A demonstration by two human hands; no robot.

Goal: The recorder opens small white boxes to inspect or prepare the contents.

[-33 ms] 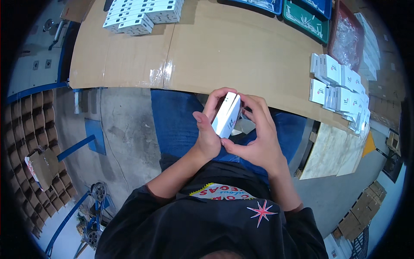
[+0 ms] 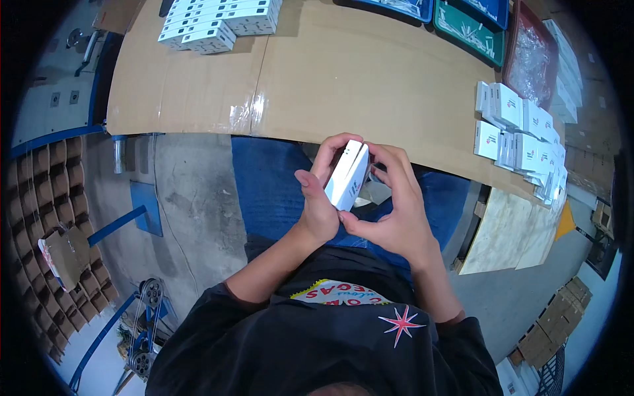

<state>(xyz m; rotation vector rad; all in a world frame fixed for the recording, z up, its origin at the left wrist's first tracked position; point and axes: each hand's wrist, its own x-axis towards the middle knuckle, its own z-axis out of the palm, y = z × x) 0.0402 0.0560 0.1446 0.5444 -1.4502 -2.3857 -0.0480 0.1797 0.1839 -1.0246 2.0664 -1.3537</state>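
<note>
both hands on one small white box [image 2: 347, 175], held above the lap at the near edge of the cardboard-covered table [image 2: 370, 86].

left hand [image 2: 319, 198] grasps the box from its left side, thumb up along it; right hand [image 2: 395, 210] wraps the right side, fingers curled over the top end. box tilted, long edge near upright. stacks of white boxes [image 2: 522, 142] lie on the table to the right, another stack [image 2: 218, 23] far left.

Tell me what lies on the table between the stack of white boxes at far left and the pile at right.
Only bare cardboard covering the table, seen from the head view.
</note>
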